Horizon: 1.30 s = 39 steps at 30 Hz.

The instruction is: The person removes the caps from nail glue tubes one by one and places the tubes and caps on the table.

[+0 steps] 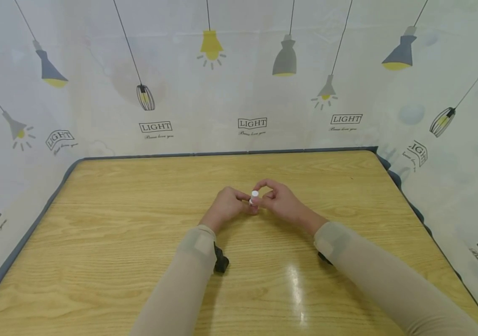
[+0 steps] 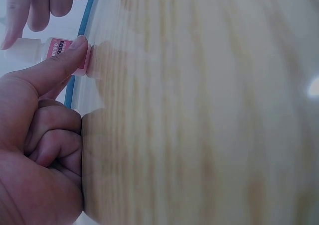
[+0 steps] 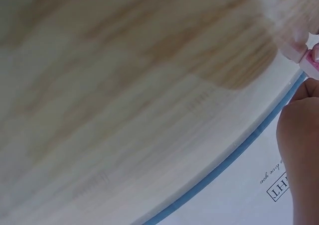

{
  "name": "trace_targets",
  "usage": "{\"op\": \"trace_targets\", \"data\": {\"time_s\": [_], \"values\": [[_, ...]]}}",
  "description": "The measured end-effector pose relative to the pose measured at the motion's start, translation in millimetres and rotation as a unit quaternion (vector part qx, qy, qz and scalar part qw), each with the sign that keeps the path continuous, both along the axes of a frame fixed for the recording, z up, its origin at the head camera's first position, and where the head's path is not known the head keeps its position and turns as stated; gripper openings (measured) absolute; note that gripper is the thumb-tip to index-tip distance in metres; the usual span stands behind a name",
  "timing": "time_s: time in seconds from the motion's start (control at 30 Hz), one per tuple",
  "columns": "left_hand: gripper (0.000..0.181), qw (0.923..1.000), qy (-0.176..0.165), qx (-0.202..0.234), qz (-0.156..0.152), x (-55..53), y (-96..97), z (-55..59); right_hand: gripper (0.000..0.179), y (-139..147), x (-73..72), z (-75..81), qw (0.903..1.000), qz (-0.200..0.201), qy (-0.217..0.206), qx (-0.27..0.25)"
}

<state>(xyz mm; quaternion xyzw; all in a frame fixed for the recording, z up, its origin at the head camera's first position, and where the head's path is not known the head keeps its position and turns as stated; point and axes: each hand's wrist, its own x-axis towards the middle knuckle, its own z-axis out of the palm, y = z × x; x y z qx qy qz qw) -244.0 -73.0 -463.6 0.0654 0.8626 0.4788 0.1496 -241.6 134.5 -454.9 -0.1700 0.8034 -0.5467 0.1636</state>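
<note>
A small bottle with a pink label (image 2: 59, 47) and a white cap (image 1: 255, 193) stands upright at the table's middle. My left hand (image 1: 227, 205) pinches its lower body, the thumb lying across the label in the left wrist view and the other fingers curled against the table. From the other side, my right hand (image 1: 280, 200) has its thumb and index finger at the cap. A fingertip of it meets the cap's top in the left wrist view. The right wrist view catches only the bottle's pink lower end (image 3: 310, 68) and part of the right hand (image 3: 301, 130).
Both hands work over a wood-grain table (image 1: 130, 233) with a dark blue edge. Behind it and along both sides hangs a pale curtain (image 1: 197, 107) printed with lamps. Black wrist devices (image 1: 221, 260) sit under the sleeves.
</note>
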Motion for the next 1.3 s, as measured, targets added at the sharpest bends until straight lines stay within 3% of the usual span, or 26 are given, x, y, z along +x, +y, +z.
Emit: {"op": "trace_targets", "data": {"time_s": [0.23,0.53,0.77,1.03,1.3], "values": [[0.022,0.9999,-0.009,0.007,0.003,0.6,-0.4,0.0,0.023,-0.3,0.8,-0.7,1.0,0.001,0.001,0.001],[0.025,0.9992,-0.034,0.021,0.01,0.2,0.6,0.4,0.032,2.3,3.1,2.2,0.9995,0.011,0.03,0.006],[0.022,0.9998,-0.016,0.008,0.003,-0.1,-0.3,-1.1,0.042,2.3,1.1,0.8,0.9999,0.006,0.01,-0.002],[0.02,0.9999,-0.012,0.007,0.004,-0.4,-0.9,-1.1,0.022,1.0,0.0,-1.2,0.9999,-0.004,0.005,-0.009],[0.023,0.9998,-0.017,0.008,0.006,-0.8,-0.5,-2.6,0.023,2.7,1.8,-1.0,0.9997,0.013,0.02,-0.005]]}}
